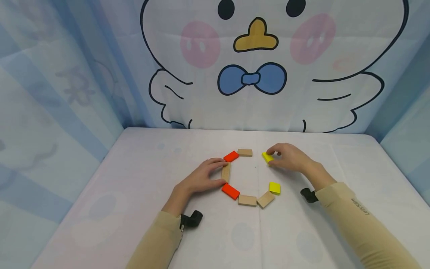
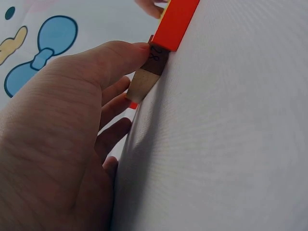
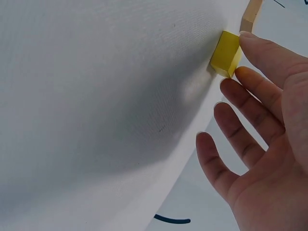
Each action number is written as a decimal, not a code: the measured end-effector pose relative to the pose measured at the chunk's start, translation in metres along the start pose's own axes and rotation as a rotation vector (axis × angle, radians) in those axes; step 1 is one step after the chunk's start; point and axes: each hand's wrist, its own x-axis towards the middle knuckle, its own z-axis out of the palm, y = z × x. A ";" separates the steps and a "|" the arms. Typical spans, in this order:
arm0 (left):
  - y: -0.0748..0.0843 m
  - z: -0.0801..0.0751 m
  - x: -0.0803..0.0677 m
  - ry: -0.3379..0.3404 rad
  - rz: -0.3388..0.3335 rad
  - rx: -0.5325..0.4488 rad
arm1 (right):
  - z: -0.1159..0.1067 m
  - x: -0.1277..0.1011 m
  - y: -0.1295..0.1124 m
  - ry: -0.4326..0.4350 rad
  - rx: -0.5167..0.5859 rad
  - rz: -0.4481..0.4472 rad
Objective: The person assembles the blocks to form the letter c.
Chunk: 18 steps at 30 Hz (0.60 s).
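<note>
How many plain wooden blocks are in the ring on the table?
4. One plain block at the far side, one under the left hand, one at the near side, and one angled beside it. The right hand could hide more.

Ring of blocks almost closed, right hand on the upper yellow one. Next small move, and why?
Probably nudge the upper yellow block down and right. The right hand pinches it beside the top plain wooden block, while a wide gap separates it from the lower yellow block. The left hand holds the left wooden block.
</note>
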 end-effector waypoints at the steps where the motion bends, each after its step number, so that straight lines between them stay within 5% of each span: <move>1: 0.000 0.000 0.000 -0.001 -0.004 0.002 | 0.000 0.000 0.000 0.001 0.002 0.000; 18: 0.001 -0.001 0.000 -0.009 -0.002 0.004 | 0.007 0.013 -0.005 -0.011 0.006 -0.051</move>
